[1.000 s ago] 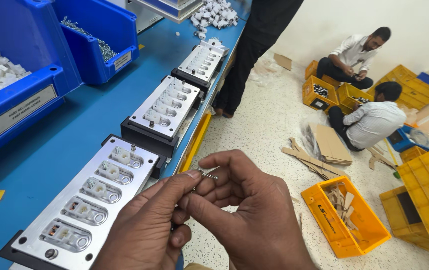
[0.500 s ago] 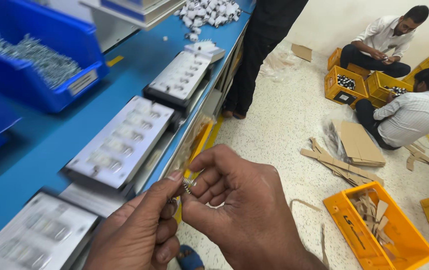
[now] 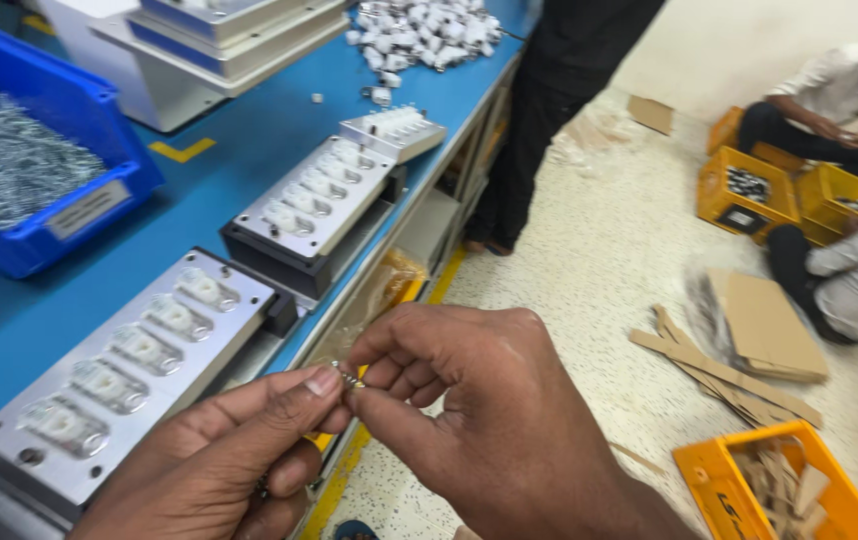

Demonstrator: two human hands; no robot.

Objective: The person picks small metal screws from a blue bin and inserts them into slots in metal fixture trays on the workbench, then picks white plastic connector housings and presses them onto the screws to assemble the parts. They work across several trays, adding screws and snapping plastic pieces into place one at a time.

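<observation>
1. Looking to the far left, we saw a blue bin [image 3: 44, 190] full of small metal parts [image 3: 9, 160] standing on the blue workbench [image 3: 199, 190].
2. Beside it, along the bench edge, we noted a grey metal fixture plate [image 3: 119, 370] with a row of pockets holding pale parts, and a second fixture plate [image 3: 314, 195] further back; a heap of white parts [image 3: 419, 30] lay at the far end of the bench.
3. We held our left hand [image 3: 219, 470] low, just off the bench edge, its thumb and forefinger pressed together on a small metal piece [image 3: 347, 377].
4. Our right hand [image 3: 479, 420] met it from the other side, thumb and forefinger likewise pinched on that same piece, the other fingers curled in; so the piece sat between the two hands' fingertips, above the floor just beside the near fixture plate.
5. Further right, we saw a person in dark clothes [image 3: 549, 110] standing at the bench, flattened cardboard [image 3: 764, 325] on the speckled floor, yellow crates [image 3: 769, 490], and two people seated by more crates.
</observation>
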